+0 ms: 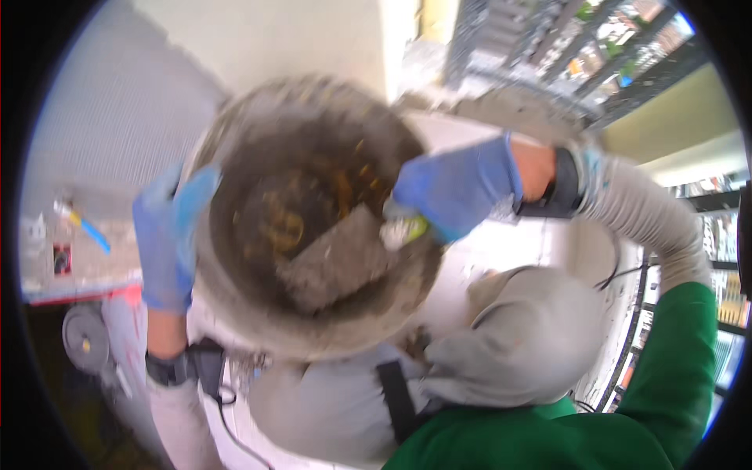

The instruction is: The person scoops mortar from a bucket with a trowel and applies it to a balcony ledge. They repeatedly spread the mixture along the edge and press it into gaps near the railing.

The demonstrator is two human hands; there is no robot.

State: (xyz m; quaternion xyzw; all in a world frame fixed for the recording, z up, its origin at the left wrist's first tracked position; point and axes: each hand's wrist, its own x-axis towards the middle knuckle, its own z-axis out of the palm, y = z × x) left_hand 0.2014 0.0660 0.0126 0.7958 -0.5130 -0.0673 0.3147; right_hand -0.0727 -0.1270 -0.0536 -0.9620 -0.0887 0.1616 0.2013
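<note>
A round bucket (223,294), crusted with grey mortar, fills the middle of the view, its open top facing me. Dark residue and some yellowish bits lie inside. My gloved left hand (166,243) grips the bucket's left rim, its thumb over the edge. Inside the bucket's right part, my gloved right hand (462,188) is closed around the pale green and white handle of a flat trowel (337,258). The trowel's rectangular, mortar-coated blade slants down to the left, near the bucket's inner wall. Motion blurs the hand and the blade.
Behind the bucket at left is a wall (117,117) with a grey combed coating. A blue-handled tool (84,227) is at far left, above a round grey disc (86,338). Dark railings (642,63) stand at upper right. My grey-clad leg (525,337) is below right.
</note>
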